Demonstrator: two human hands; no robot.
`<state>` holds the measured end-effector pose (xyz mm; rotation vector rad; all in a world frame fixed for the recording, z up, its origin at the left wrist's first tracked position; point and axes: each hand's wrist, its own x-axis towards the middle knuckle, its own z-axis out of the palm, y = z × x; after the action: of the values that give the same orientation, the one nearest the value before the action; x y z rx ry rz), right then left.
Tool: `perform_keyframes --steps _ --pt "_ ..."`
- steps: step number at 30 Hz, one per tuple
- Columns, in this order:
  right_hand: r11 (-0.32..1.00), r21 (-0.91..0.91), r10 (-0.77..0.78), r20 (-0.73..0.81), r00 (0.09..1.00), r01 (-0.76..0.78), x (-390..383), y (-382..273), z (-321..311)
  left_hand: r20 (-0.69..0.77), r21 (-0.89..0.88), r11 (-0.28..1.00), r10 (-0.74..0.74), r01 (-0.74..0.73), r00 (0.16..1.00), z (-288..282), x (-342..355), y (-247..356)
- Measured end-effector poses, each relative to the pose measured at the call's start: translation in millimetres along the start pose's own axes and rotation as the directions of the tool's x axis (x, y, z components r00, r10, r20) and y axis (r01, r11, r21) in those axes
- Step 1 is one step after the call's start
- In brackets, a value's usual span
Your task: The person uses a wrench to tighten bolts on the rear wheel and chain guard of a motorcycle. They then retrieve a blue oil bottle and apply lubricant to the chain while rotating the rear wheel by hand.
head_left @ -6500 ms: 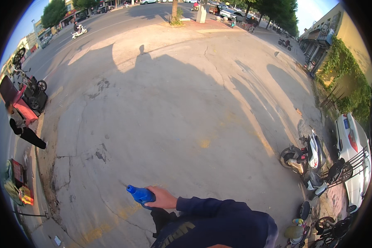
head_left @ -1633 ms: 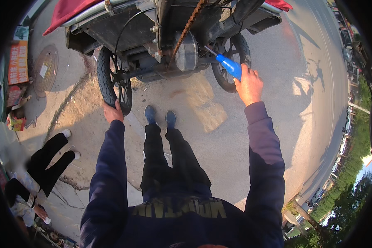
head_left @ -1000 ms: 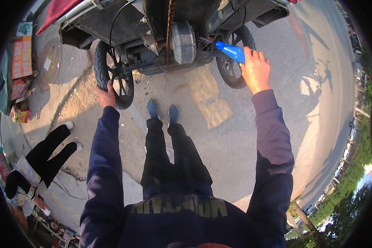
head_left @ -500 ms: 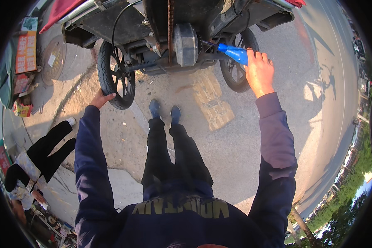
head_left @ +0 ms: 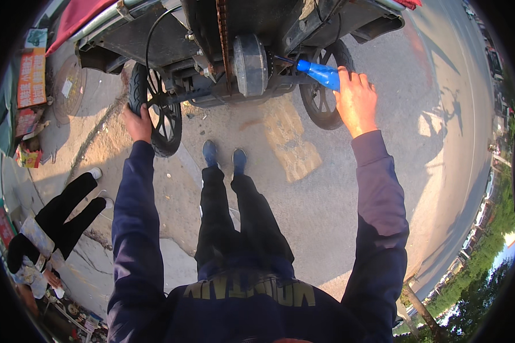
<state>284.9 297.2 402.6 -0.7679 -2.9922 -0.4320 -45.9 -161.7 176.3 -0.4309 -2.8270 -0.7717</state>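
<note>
In front of me stands the raised underside of a wheeled cart, with a rusty chain [head_left: 222, 43] and a grey round hub housing [head_left: 250, 66] at its middle. My right hand [head_left: 356, 103] is closed round a blue squeeze bottle [head_left: 325, 75]. The bottle's thin dark nozzle points left, its tip by the toothed sprocket [head_left: 270, 62] beside the housing; whether they touch I cannot tell. My left hand [head_left: 138, 122] grips the tyre of the left wheel [head_left: 167, 134], fingers wrapped over its outer side. The right wheel [head_left: 324, 106] is just beyond the bottle.
A person [head_left: 57, 223] in black trousers stands at the left. Behind the left wheel are a round manhole cover [head_left: 70, 88] and orange printed signs [head_left: 32, 79]. Rough paving [head_left: 292, 137] lies below the axle, and a road [head_left: 469, 114] runs along the right.
My left hand has moved up along the left tyre, from its lower part to its outer side. The right hand keeps the bottle at the sprocket. The view has shifted slightly.
</note>
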Motion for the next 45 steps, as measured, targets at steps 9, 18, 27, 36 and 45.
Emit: perform_keyframes --steps 9,18,27,36,45 --pt "1.0 0.017 -0.026 -0.018 0.999 0.026 -4.4 4.0 -1.1 0.846 0.499 0.865 -0.475 -0.049 0.243 -63.7 -284.7 -166.0" --pt "0.998 0.003 -0.055 -0.028 0.998 0.055 -0.7 5.7 6.9 0.224 -0.121 0.845 -0.488 0.521 0.844 -35.1 -47.5 -81.8" --pt "0.997 0.009 -0.071 -0.056 0.996 0.072 3.3 -3.9 3.8 0.296 0.06 0.972 -0.233 0.226 0.926 -28.2 49.4 1.3" --pt "0.998 -0.001 -0.061 -0.031 0.998 0.061 -9.6 0.4 -6.0 0.81 0.516 0.854 -0.509 0.059 0.292 3.6 -250.6 -156.0" --pt "0.998 -0.009 -0.057 -0.048 0.997 0.057 1.6 0.6 -1.7 0.252 -0.377 0.745 -0.489 0.551 0.835 -10.5 4.1 -108.7"
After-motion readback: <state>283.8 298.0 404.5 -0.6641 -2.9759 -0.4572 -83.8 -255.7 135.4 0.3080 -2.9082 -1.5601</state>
